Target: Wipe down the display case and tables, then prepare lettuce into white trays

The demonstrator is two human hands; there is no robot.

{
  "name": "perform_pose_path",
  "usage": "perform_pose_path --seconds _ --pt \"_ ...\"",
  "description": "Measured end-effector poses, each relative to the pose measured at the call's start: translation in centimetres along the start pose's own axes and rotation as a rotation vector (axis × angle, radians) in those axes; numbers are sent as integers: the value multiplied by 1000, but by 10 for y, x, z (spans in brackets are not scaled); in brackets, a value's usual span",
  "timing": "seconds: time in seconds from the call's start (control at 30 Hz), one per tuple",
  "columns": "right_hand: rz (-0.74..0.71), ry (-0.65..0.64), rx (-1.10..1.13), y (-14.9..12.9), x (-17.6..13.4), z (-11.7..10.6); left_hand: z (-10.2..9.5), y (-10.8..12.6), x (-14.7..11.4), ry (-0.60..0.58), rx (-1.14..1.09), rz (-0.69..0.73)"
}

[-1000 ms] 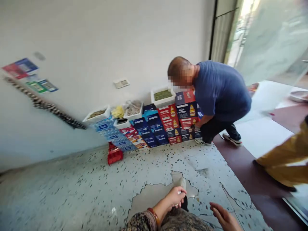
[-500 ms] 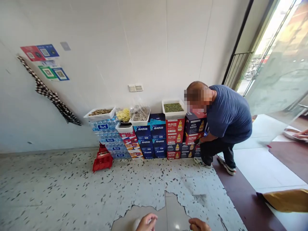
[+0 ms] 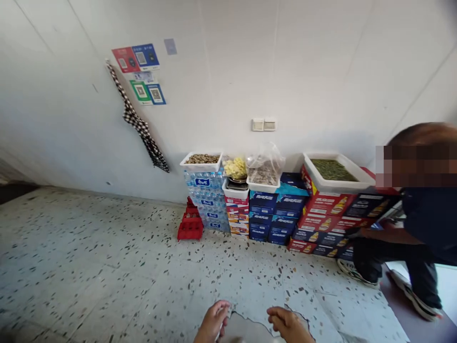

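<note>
My left hand [image 3: 213, 320] is low in the view, palm turned inward, its fingers loosely bent and nothing seen in them. Opposite it, my right hand [image 3: 287, 325] points its half-curled fingers to the left, also holding nothing visible. A gap separates the hands, above a jagged-edged grey patch [image 3: 250, 328] in the speckled floor [image 3: 143, 276]. Neither hand touches any object. Stacked along the wall ahead, well out of reach, are packs of bottled water [image 3: 210, 202], blue cartons [image 3: 262, 216] and red beer boxes [image 3: 323, 221].
A person [image 3: 424, 219] crouches at the right beside the boxes. White trays of brown pieces [image 3: 202, 159] and green stalks [image 3: 332, 170] top the stacks, with a clear plastic bag [image 3: 266, 164] between. A red plastic crate [image 3: 190, 226] is on the floor. A checked cloth [image 3: 139, 125] hangs left.
My view has swung left and come nearer the stacks, so the boxes and crouching person appear farther right. The glass door has left the view. Both hands stay low, apart.
</note>
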State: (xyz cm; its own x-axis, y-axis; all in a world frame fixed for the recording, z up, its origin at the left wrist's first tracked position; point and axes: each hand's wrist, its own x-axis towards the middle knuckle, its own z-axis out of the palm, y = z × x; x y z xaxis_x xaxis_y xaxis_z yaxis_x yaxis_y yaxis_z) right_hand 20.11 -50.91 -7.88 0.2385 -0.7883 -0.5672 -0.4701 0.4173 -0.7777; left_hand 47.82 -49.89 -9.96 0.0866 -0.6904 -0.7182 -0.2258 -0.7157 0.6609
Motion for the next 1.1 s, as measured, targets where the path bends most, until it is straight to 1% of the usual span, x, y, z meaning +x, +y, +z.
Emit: perform_pose_path --seconds 0.07,0.13,0.23,0.33,0.43,0.53,0.6,0.67,0.77,0.83,0.9,1.0,1.1 --pt "-44 -83 18 -21 22 7 -29 -4 8 55 -56 -14" --pt "-60 -94 11 -33 44 8 -48 -10 17 81 -100 -34" --pt "-49 -62 26 -40 81 6 -62 -15 34 98 -135 -51" --pt "-18 -61 96 -44 124 -2 -71 -6 56 113 -149 -67" --pt "4 -82 158 -57 172 -16 -82 21 82 162 -177 -123" --pt "5 -100 173 -80 224 -35 -93 63 113 160 -216 -174" --pt "-9 -117 168 -101 257 -49 -96 93 134 155 -232 -145" --pt "-36 -133 156 -122 289 -63 -97 121 155 189 -236 -82" --pt "-83 -132 148 -149 330 -78 -99 155 183 194 -229 -57" --pt "-98 -121 161 -162 354 -84 -105 170 202 171 -224 -77" --pt "-97 -95 189 -172 375 -87 -115 181 221 154 -224 -92" --pt "-82 -40 250 -186 405 -88 -137 194 254 123 -212 -98" --pt "-80 42 315 -209 439 -84 -164 210 296 53 -173 -88"
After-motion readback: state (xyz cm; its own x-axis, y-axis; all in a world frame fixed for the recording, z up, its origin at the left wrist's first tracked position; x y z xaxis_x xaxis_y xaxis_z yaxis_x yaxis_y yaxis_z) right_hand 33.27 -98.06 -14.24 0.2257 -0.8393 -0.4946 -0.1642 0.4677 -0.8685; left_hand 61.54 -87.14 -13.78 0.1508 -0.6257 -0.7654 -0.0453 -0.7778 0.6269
